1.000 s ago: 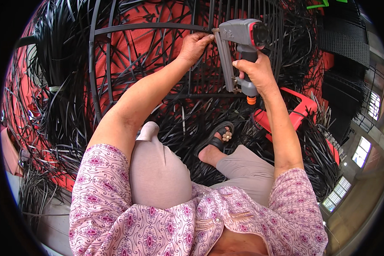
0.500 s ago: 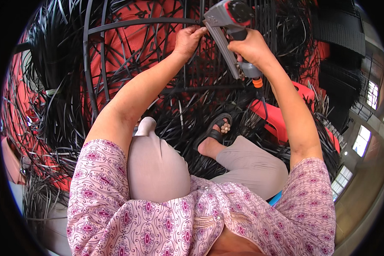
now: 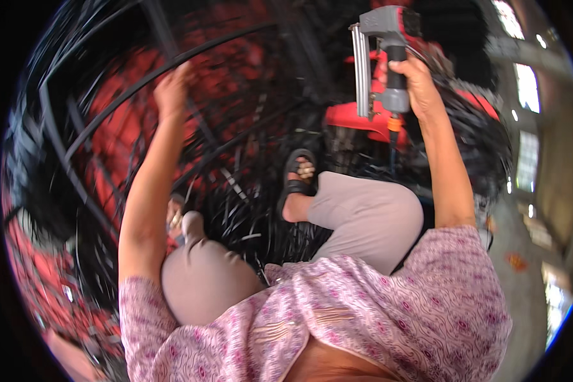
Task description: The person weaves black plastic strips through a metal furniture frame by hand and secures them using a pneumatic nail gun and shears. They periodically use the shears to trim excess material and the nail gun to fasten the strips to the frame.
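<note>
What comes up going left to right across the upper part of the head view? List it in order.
Black wire frame → left hand → sandalled foot → grey nail gun → right hand → bright windows.

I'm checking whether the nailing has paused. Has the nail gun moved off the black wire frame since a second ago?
Yes. The nail gun in the right hand has pulled to the right, away from the black wire frame where the left hand remains.

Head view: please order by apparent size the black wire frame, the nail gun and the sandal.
1. Black wire frame, largest by far.
2. Nail gun, held in the right hand.
3. Sandal, smallest, though it lies farther from the camera, so true sizes are unsure.
</note>
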A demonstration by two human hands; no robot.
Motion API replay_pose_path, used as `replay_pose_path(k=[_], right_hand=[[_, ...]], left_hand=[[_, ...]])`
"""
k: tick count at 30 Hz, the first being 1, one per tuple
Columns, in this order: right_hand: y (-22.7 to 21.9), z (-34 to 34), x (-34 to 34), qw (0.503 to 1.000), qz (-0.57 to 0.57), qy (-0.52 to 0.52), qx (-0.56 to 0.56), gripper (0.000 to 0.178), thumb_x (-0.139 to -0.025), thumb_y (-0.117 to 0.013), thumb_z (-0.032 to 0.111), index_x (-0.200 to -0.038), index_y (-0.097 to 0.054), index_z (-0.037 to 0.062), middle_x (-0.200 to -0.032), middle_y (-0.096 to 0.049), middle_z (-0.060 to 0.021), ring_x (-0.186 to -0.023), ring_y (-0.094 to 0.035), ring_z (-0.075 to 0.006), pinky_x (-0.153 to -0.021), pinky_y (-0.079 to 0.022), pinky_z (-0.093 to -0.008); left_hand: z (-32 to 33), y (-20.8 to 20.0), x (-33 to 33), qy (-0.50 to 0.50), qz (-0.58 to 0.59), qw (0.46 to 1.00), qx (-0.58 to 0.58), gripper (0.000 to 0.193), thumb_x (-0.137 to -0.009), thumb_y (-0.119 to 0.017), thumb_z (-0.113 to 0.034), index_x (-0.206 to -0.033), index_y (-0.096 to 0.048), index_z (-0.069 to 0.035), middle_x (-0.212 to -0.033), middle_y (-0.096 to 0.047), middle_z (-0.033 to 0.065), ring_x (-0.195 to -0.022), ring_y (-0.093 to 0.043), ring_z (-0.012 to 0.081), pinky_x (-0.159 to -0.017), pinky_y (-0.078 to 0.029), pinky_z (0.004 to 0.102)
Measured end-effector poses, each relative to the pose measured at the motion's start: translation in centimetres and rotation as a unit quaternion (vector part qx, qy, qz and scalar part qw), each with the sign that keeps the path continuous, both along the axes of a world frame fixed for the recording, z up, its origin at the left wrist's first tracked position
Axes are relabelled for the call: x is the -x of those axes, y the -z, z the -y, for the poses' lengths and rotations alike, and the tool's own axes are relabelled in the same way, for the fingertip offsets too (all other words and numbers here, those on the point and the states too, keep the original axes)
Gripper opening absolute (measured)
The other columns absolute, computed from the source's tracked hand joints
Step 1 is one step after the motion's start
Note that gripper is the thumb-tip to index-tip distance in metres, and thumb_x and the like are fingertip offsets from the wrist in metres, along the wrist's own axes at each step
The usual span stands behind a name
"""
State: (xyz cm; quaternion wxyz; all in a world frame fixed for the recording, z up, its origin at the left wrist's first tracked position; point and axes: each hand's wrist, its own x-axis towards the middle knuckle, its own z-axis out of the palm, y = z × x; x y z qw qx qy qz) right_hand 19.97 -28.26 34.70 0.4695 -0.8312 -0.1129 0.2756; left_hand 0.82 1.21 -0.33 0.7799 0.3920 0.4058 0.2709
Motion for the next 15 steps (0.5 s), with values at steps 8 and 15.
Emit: replay_pose_path(k=[8, 15], right_hand=[[4.2, 22.0, -8.6, 0.916, 0.239, 0.12, 0.3, 0.054, -0.078, -0.067, 0.016, -0.128, -0.053, 0.0003, -0.098, -0.067, -0.016, -0.087, -0.067, -0.0255, -0.076, -0.053, -0.0357], [9.9, 23.9, -5.9, 0.835, 0.21, 0.148, 0.487, 0.082, -0.08, -0.071, 0.039, -0.144, -0.038, 0.0005, -0.132, -0.056, -0.0268, -0.123, -0.055, -0.0379, -0.104, -0.043, -0.0391]], left_hand=[[0.4, 0.4, -0.3, 0.048, 0.065, 0.997, -0.016, 0.017, -0.094, -0.067, -0.021, -0.09, -0.069, -0.004, -0.073, -0.059, -0.0027, -0.066, -0.054, 0.0064, -0.063, -0.044, 0.0214], [0.1, -3.3, 1.0, 0.091, -0.027, 0.995, -0.027, 0.022, -0.097, -0.063, -0.025, -0.085, -0.067, -0.007, -0.071, -0.056, -0.0041, -0.065, -0.05, 0.005, -0.06, -0.041, 0.0215]])
